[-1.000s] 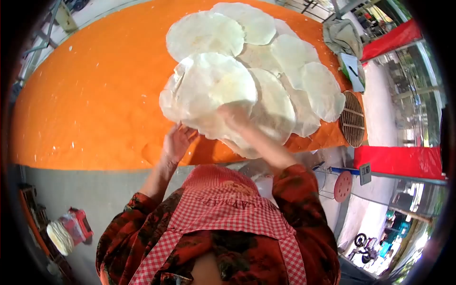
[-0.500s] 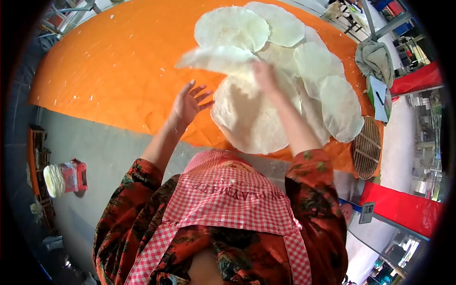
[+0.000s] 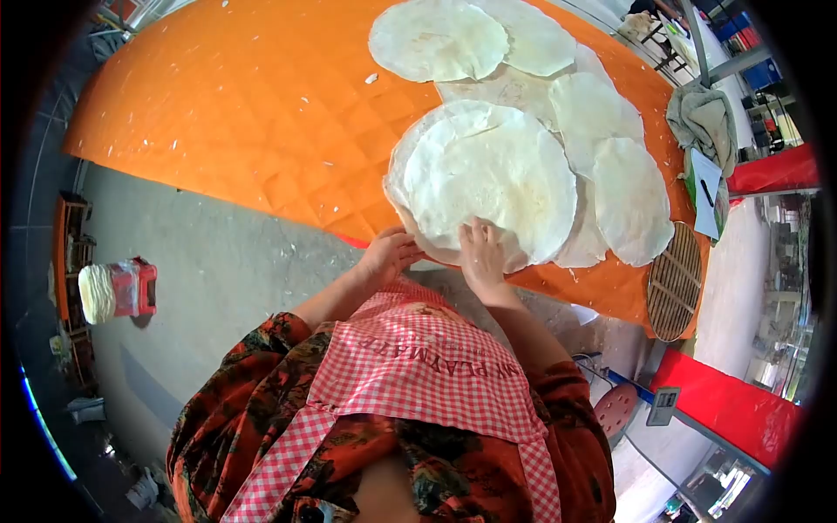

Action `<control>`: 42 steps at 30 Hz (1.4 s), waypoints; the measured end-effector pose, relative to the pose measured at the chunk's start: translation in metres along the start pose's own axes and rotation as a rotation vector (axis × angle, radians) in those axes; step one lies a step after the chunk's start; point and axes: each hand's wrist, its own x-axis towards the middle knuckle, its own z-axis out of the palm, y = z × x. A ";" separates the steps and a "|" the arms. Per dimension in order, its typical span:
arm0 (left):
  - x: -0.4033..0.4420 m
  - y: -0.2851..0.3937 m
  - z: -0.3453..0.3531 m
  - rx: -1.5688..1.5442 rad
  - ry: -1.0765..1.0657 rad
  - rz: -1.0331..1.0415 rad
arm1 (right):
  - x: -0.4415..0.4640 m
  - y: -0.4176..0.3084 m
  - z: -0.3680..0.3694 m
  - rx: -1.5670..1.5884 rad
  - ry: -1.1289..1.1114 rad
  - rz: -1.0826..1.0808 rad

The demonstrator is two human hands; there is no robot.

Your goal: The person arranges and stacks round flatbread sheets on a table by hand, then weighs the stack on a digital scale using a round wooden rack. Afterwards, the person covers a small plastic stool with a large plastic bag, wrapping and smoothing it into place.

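Note:
A round white rice paper sheet (image 3: 497, 174) lies on a stack of similar sheets at the near edge of the orange-covered table. My right hand (image 3: 481, 253) rests on its near edge, fingertips down on the surface and fingers slightly apart. Beside it, my left hand (image 3: 391, 254) is at the near left rim of the stack, its fingers together on the edge of a rice paper sheet; the thumb is partly hidden. More round sheets (image 3: 440, 39) overlap at the back and along the right side (image 3: 631, 200).
An orange cover (image 3: 244, 113) spreads over the table, with small white flakes. An oval slatted bamboo tray (image 3: 674, 283), a clipboard with a pen (image 3: 704, 187) and a grey cloth (image 3: 700, 122) sit at the right edge. A red stool (image 3: 132, 288) stands on the floor at left.
The sheet that was lifted in my right hand now lies flat on the stack. Both hands have come down toward the near edge, the left from its raised, spread pose.

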 end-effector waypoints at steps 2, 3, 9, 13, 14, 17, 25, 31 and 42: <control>0.002 0.000 -0.001 0.003 -0.029 -0.012 | 0.011 -0.004 0.001 0.129 0.073 0.017; 0.006 0.000 -0.002 0.014 -0.049 -0.012 | 0.019 -0.005 0.000 0.188 0.113 0.026; 0.009 0.016 0.001 -0.012 -0.132 -0.044 | 0.046 -0.049 -0.011 0.110 -0.003 -0.039; 0.021 0.030 -0.014 -0.088 -0.209 -0.170 | 0.040 -0.049 0.007 0.301 -0.093 -0.052; 0.021 0.032 -0.019 -0.056 -0.180 -0.217 | 0.044 -0.049 0.002 0.395 -0.131 -0.012; 0.016 0.045 -0.007 -0.204 -0.388 -0.176 | 0.054 -0.059 -0.020 0.359 -0.108 0.115; 0.081 0.130 -0.014 0.005 -0.410 0.005 | 0.244 0.116 -0.162 0.080 -0.344 0.300; 0.170 0.237 -0.015 -0.171 -0.008 0.211 | 0.355 0.080 -0.376 -0.227 0.313 0.209; 0.246 0.297 -0.004 -0.037 0.220 0.335 | 0.447 0.034 0.017 -0.152 0.054 -0.169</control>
